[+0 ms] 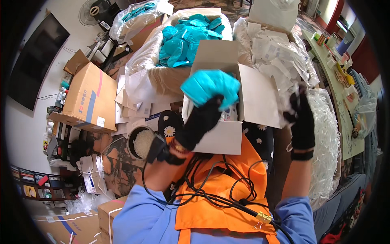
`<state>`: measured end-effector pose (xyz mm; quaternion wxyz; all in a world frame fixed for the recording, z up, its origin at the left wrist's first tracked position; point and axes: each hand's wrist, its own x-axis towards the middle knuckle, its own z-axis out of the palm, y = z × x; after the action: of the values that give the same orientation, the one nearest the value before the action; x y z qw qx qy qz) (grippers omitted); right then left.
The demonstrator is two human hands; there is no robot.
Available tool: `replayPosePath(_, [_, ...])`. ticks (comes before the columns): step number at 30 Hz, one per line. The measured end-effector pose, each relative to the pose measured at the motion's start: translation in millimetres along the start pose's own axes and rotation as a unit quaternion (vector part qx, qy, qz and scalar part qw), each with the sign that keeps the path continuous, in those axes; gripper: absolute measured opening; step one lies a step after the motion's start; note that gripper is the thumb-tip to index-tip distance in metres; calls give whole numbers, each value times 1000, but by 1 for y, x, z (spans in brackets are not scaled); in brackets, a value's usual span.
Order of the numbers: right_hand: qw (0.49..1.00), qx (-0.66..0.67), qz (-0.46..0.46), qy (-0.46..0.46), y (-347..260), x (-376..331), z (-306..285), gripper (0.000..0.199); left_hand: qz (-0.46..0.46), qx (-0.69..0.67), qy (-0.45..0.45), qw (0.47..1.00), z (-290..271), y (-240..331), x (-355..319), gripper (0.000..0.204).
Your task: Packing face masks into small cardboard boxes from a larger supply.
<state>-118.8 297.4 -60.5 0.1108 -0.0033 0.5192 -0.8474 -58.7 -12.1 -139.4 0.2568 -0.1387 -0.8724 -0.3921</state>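
Observation:
My left hand (202,124), in a black glove, is closed on a folded teal face mask (211,86). The mask is slightly blurred and hangs over an open white carton (217,136) on my lap. Inside the carton, under the mask, part of a printed packet (230,114) shows. Just right of the carton's raised right flap (260,95), my black-gloved right hand (301,118) is lifted. Motion smears its fingertips, and whether they hold anything is unclear. Straight ahead, a plastic-lined box (156,83) holds a heap of teal masks (189,40).
White packets (276,57) fill a lined box at the far right. Below it lies a bag of white elastic straps (323,142). A bowl of white bits (142,143) and a brown carton (91,97) are left. Black cables (203,195) cross my orange apron. A green table (351,142) stands right.

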Motion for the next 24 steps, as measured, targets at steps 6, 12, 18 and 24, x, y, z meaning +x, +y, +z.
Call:
replayPosePath(6, [948,-220,111,-202,27,-32,45,18,-349,-400,-19,847,-51,-35,163,35])
replayPosePath(12, [914,-267,127,-277,27,-40,79,19,-382,-575,79,719,-22,-138,255,36])
replayPosePath(18, [950,-243,91,-173,34,-23,88,34,-279,-584,1,762,-10,-97,212,40])
replayPosePath(24, [980,-124,123,-98,29,-17,110,29,-294,-752,-137,574,6,-35,95,43])
